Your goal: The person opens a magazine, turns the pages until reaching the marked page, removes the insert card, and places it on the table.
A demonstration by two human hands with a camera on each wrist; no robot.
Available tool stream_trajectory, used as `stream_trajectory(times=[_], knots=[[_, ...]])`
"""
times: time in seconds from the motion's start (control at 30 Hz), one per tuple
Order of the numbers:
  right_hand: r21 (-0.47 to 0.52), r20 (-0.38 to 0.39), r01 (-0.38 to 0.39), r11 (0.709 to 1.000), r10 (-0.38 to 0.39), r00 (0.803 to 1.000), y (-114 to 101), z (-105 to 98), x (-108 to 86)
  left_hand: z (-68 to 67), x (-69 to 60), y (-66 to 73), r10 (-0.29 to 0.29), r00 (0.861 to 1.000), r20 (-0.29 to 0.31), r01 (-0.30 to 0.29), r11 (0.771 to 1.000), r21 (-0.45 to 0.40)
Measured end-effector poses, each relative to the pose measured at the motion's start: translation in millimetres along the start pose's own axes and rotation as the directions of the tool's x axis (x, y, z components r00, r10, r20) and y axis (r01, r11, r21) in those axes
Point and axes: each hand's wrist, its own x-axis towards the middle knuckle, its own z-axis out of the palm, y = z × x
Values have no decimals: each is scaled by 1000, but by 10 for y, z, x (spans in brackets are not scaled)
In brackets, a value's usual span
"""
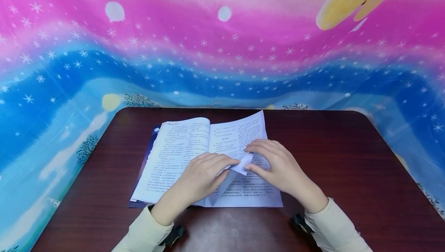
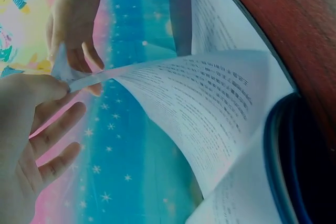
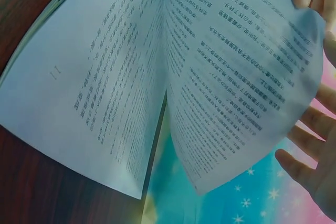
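Toward six o'clock in the head view, an open book (image 1: 177, 159) lies on the surface (image 1: 354, 155); the left hand (image 1: 205, 172) pinches a lifted page (image 1: 241, 167). The right hand (image 1: 276, 163), at its three o'clock, meets that page; whether it grips, I cannot tell. From the left wrist, the pinch sits at nine o'clock. From the right wrist, spread fingers (image 3: 296, 168) show at four o'clock, beside the page.

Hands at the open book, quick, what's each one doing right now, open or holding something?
Left hand: closed, pinching the lifted page.
Right hand: open, thumb and fingers apart by that page's edge.
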Motion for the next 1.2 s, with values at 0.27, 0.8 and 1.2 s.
stream_trajectory(times=[0.27,0.8,1.2], knots=[[-23,5,-42,999,42,999,24,-64,-75,-14,-185,-125,-101,993,-60,105,992,73],[-119,160,-26,993,45,986,282,-18,-378,-171,-853,-419,-425,880,-213,461,870,171],[-138,309,-8,990,51,950,454,20,-605,-306,-1258,-569,-557,816,-152,577,781,239]])
